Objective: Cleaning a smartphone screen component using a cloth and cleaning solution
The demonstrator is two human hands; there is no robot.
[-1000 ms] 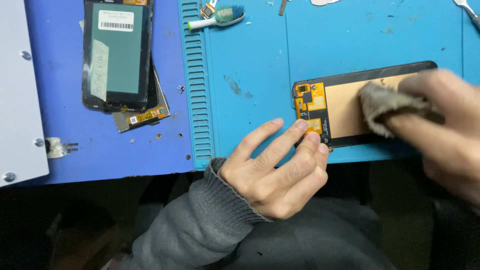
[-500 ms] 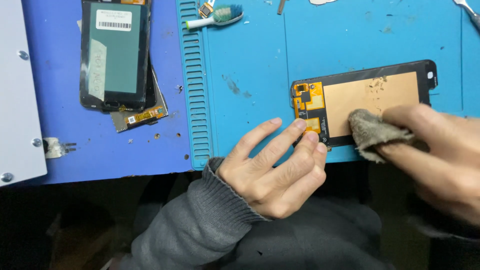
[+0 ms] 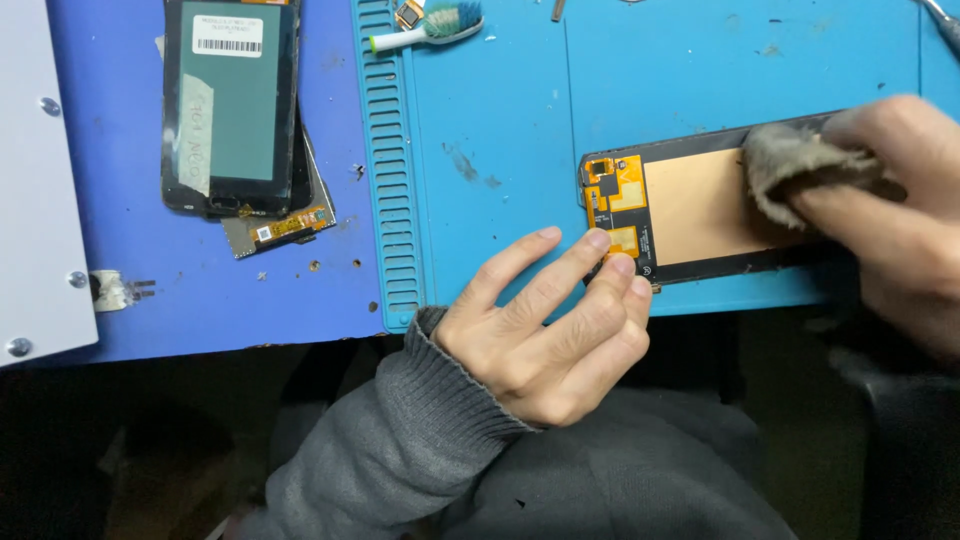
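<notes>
Sliding rightward since half a second ago, my right hand [image 3: 890, 215] is gripping the grey cloth [image 3: 795, 160], wiping the screen panel [image 3: 690, 210] at frame right; my left hand [image 3: 550, 320], fingers spread, is pinning its corner. Next pass needs steady pressure.

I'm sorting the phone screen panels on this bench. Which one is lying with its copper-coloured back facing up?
The panel on the teal mat, under both hands: left hand pins its corner, right hand presses a grey cloth on it. The panels at upper left show dark faces.
</notes>
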